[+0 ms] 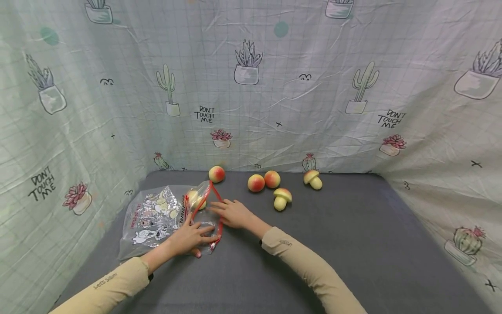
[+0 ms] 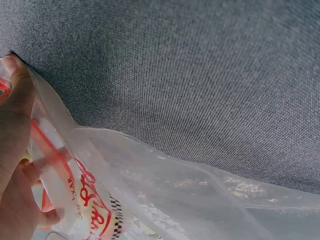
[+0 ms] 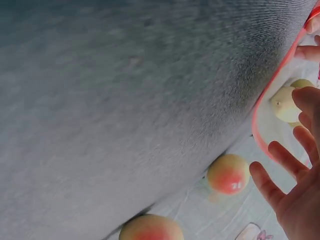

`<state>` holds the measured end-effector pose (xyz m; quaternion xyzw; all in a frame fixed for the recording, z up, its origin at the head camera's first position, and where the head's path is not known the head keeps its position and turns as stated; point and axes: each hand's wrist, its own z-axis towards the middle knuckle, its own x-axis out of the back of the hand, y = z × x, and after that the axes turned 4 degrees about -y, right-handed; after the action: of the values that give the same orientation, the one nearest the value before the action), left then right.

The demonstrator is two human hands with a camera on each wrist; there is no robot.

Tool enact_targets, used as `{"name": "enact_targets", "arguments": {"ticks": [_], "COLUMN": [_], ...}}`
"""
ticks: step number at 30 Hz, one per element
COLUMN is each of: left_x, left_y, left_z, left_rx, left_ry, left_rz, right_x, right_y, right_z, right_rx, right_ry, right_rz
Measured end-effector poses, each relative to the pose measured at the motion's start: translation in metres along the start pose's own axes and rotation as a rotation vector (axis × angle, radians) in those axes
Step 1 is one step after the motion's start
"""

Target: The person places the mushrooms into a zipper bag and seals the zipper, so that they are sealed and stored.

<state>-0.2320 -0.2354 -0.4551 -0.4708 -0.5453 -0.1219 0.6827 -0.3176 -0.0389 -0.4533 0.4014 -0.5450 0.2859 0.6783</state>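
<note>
Head view: the left hand (image 1: 187,239), fingers spread, rests on a bag (image 1: 154,218) at the table (image 1: 353,226)'s left; the right hand (image 1: 234,214), fingers extended, is at its mouth (3 peaches (image 1: 256,183), 2 mushrooms (image 1: 282,198) outside). Left wrist: thumb (image 2: 21,86) at the bag's edge. Right wrist: yellow object (image 3: 284,105) inside.

Your head view evenly and softly lit, faint shadow beneath your right sleeve (image 1: 310,269), white glints on the plastic bag (image 1: 158,218), your right-wrist view dimmer, table (image 3: 100,115) blurred.

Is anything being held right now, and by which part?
Nothing looks gripped: the left hand, fingers spread, rests on the clear bag near its red rim; the right hand appears empty.
</note>
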Motion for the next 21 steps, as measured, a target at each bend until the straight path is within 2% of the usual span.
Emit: {"name": "enact_targets", "arguments": {"ticks": [8, 21], "left_x": [0.000, 0.000], "left_y": [0.000, 0.001], "left_z": [0.000, 0.000], "left_rx": [0.002, 0.016], "left_ry": [0.000, -0.012], "left_rz": [-0.008, -0.033], "right_x": [0.007, 0.015], "right_y": [0.007, 0.019], "right_z": [-0.023, -0.071], "right_rx": [0.045, 0.060], "right_ry": [0.133, 0.232], "right_rz": [0.043, 0.061]}}
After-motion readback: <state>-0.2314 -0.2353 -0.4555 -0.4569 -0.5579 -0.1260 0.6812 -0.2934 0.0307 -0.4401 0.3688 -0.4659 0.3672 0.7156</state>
